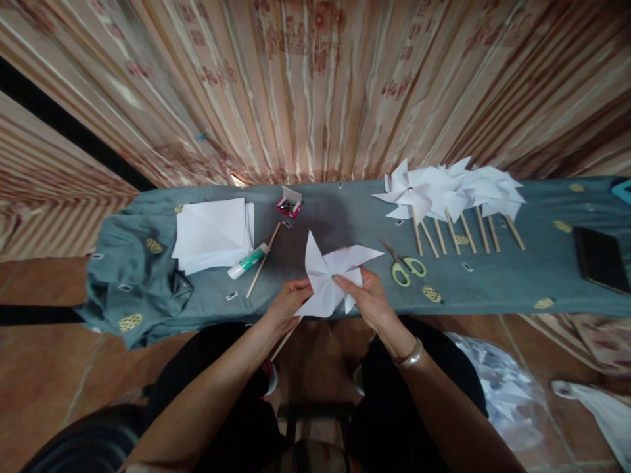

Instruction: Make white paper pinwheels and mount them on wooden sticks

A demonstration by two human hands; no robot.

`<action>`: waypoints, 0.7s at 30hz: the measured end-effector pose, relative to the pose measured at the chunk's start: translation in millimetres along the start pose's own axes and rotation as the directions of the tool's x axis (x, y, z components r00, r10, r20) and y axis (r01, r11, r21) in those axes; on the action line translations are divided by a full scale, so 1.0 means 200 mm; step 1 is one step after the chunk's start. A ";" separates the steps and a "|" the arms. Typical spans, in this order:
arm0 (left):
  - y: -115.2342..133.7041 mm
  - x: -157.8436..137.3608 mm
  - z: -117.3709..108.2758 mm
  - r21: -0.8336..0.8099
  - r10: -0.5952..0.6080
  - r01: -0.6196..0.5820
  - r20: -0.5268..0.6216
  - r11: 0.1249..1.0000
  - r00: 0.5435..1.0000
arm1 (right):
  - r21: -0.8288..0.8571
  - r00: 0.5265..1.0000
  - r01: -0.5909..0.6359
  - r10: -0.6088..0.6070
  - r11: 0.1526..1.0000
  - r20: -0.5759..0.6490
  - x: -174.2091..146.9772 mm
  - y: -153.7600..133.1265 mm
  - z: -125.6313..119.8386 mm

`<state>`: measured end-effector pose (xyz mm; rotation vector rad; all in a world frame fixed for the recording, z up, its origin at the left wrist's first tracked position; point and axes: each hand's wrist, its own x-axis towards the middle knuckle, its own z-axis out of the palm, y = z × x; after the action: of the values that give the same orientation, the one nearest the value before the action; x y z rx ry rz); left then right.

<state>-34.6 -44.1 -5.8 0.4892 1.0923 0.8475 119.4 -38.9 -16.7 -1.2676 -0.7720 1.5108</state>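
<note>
Between my hands, over the table's near edge, is a white paper pinwheel (325,289) with folded, pointed blades. My right hand (372,299) grips it from the right, the thumb pressed at its centre and the other fingers behind the paper. My left hand (290,302) is closed at the lower left of the pinwheel, its fingertips partly behind a blade. A thin wooden stick (286,338) slants down from below the paper beside my left hand; its upper end is hidden. Scissors (405,264) with green handles lie right of the pinwheel.
On the green-grey cloth (345,210) lie a stack of white paper (211,230), a glue stick (249,261), a loose wooden stick (263,261) and a small open box of pins (289,203). Several pinwheels (444,190) overlap at the back right. A black phone (601,258) lies far right.
</note>
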 end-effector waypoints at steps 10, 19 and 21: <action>0.00 0.01 -0.01 0.016 -0.001 0.001 -0.001 1.000 1.000 | 0.076 0.998 -0.051 0.049 0.996 0.026 0.00 0.00 0.00; 0.01 0.01 -0.01 0.034 0.039 -0.039 0.005 0.999 0.999 | 0.094 0.996 -0.077 0.074 0.993 0.039 0.01 -0.01 0.01; 0.02 0.01 0.00 0.058 0.056 -0.056 0.008 0.997 0.998 | 0.073 0.998 -0.059 0.056 0.996 0.043 0.02 -0.01 0.01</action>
<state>-36.2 -40.5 -4.4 0.5733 1.1041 0.8640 118.2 -33.7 -15.5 -1.2165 -0.7049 1.6011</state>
